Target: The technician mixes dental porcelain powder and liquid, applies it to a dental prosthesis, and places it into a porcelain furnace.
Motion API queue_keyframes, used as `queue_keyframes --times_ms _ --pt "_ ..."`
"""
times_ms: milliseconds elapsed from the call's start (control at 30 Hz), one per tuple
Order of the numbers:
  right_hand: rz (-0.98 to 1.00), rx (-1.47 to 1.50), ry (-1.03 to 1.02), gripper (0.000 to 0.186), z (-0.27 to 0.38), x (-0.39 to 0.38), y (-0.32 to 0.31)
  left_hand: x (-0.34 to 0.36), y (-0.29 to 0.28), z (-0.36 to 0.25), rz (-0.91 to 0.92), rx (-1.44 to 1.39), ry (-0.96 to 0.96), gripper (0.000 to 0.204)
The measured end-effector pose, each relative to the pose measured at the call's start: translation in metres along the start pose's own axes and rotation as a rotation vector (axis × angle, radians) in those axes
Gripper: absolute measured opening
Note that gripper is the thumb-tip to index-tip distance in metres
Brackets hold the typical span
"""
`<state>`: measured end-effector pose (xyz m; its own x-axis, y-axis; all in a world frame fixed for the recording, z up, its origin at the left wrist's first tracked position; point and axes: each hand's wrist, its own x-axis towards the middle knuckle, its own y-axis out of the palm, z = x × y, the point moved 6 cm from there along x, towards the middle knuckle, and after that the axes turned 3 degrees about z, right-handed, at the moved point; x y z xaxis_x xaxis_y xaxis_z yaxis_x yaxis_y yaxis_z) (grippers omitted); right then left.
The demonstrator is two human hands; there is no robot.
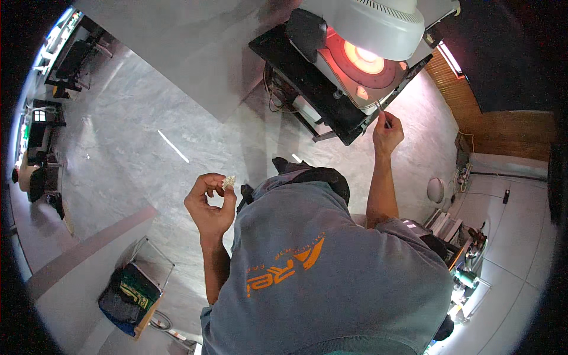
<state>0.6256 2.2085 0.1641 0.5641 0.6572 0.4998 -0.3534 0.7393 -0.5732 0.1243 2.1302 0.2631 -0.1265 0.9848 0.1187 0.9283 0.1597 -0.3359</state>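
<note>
Thumb and fingertips of my left hand (210,208) pinch a small, pale, crumpled piece (229,181), held up in front of my body on the left. Its exact kind is too small to make out. My right hand (388,137) reaches forward, its fingers closed around a slim metal tool like tweezers (378,106). The tool's tip points at the near corner of a tray-like plate (349,89) on a machine. On that plate a round disc (340,54) glows orange-red, and a bright light shines above it under a white domed housing (384,26).
A black stand (319,106) carries the machine, with cables hanging at its left side. A grey panel (177,41) lies to its left. Behind on the left is a folding chair (133,293) with dark cloth on it. Shelving with clutter (447,234) stands at my right.
</note>
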Motion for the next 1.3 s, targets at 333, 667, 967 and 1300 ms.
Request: queue_keyframes --times_ms 333,667,967,1300 --pt "0.074 0.003 0.012 0.022 -0.021 0.025 0.002 -0.007 0.033 -0.01 -0.049 -0.033 -0.004 0.016" --pt "-0.036 0.145 0.093 0.026 -0.08 0.043 -0.038 -0.032 0.102 -0.025 -0.075 -0.1 0.003 0.014" --pt "0.035 0.315 0.366 0.024 -0.141 -0.008 -0.089 -0.072 0.139 -0.032 0.061 -0.12 0.022 0.01" --pt "0.162 0.411 0.379 0.023 -0.146 0.001 -0.118 -0.131 0.175 -0.044 -0.023 -0.141 -0.04 0.01"
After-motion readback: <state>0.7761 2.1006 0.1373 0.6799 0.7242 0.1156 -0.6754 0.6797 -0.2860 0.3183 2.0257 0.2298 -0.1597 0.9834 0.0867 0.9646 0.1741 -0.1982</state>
